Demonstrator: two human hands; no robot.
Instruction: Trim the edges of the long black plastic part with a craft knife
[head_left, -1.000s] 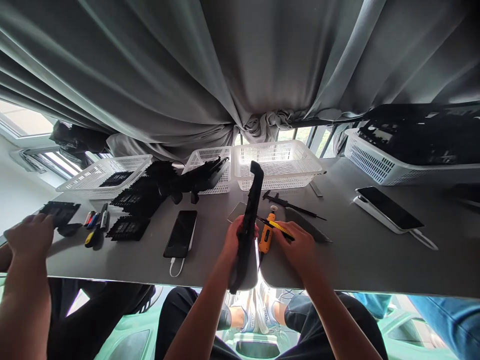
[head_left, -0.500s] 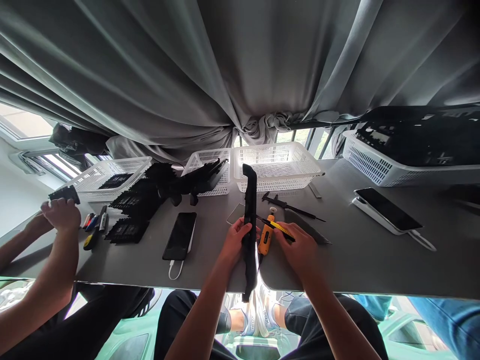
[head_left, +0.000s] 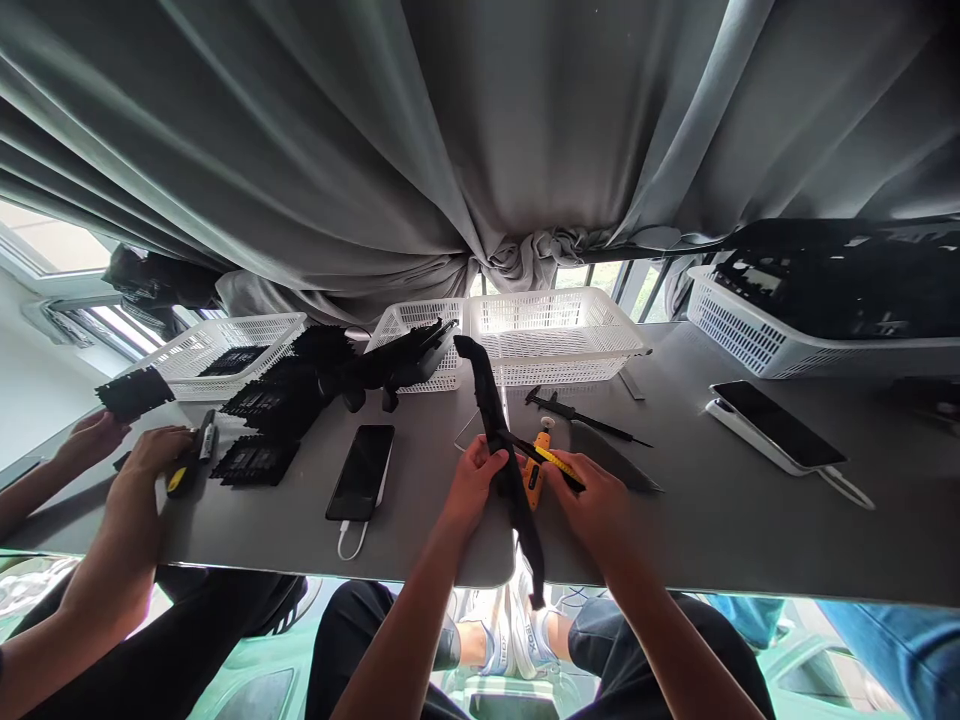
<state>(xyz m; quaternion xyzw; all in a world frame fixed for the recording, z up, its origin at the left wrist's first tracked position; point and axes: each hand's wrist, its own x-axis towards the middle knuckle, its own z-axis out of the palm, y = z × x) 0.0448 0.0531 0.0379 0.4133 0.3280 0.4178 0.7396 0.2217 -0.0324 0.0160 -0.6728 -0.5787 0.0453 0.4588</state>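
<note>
My left hand (head_left: 474, 478) is closed around the middle of a long, narrow black plastic part (head_left: 489, 400), which leans with its upper end to the left. My right hand (head_left: 589, 492) grips a yellow and black utility knife (head_left: 556, 464), its front end against or very near the part's right side; the blade itself is too dark to make out. Below the knife lies an orange tool (head_left: 534, 484) on the table, partly covered by the part and the knife. Black calipers (head_left: 576, 411) lie just beyond my right hand.
White baskets (head_left: 559, 370) line the table's back. A phone (head_left: 360, 472) lies left, another phone (head_left: 780, 424) right. Black parts (head_left: 255, 460) are piled at left, where a co-worker's hands (head_left: 154, 450) hold a flat black piece (head_left: 135, 393) and touch the pens' spot.
The long black part has tilted, its top swinging left and its bottom right. My right hand keeps the knife against its side. The co-worker's hands have moved apart, one towards the pens.
</note>
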